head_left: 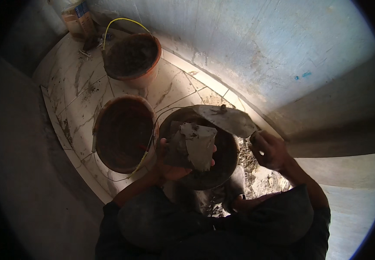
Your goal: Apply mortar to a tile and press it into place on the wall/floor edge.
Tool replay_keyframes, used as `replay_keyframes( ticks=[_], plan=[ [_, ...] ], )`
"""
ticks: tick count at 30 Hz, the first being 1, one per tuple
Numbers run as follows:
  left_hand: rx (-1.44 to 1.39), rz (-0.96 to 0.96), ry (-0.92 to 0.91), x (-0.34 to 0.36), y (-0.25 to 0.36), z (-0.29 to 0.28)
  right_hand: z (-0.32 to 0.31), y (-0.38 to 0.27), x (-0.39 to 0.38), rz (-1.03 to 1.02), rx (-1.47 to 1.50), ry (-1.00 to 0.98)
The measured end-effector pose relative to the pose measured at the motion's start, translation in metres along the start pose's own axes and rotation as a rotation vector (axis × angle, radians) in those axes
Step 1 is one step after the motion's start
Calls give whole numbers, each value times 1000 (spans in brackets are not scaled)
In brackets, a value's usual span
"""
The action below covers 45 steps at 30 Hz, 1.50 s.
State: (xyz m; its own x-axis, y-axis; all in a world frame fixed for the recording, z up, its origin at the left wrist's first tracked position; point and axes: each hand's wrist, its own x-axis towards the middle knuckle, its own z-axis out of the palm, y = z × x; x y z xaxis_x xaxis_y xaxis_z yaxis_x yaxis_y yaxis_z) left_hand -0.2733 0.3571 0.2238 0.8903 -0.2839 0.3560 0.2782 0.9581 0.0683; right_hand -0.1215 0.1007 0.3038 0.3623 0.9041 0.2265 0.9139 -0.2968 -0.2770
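My left hand (173, 170) grips a flat, squarish dark piece, perhaps a tile, from beneath, its fingertips showing at the far edge. Grey wet mortar (200, 146) covers the right part of that piece. It is held over a round dark bucket (228, 171), whose inside is mostly shaded. In my right hand (268, 149) is a trowel, closed fingers round its handle. The trowel blade (228, 119), smeared with grey mortar, points left over the bucket's far rim, apart from the piece.
An orange bucket (146, 78) of dark mix with a yellow handle stands by the blue wall (256, 52). Nearer is another bucket (127, 134), dark inside. A printed bag (77, 21) sits in the far corner. Marble-look floor tiles (81, 86) carry dirt; rubble (252, 173) lies right.
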Motion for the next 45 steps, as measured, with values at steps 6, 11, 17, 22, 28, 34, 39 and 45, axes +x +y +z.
replay_keyframes(
  ticks=[6,11,17,22,28,34,39,45],
  plan=[
    [118,197,188,-3,15,15,-31,-12,-3,9,172,-3],
    [154,355,170,12,25,19,-22,-30,-3,-17,204,-5],
    [198,345,144,23,30,15,6,-20,0,-29,117,56],
    [244,399,319,16,31,15,-2,-5,-2,-126,116,28],
    [467,504,214,18,38,24,-21,-7,-12,-81,256,-28],
    [539,465,220,27,27,26,1,-11,-1,-73,230,56],
    [506,468,245,16,30,24,-10,-5,-15,-70,299,-104],
    [396,359,185,6,38,17,-19,-5,-35,98,385,-46]
  ],
)
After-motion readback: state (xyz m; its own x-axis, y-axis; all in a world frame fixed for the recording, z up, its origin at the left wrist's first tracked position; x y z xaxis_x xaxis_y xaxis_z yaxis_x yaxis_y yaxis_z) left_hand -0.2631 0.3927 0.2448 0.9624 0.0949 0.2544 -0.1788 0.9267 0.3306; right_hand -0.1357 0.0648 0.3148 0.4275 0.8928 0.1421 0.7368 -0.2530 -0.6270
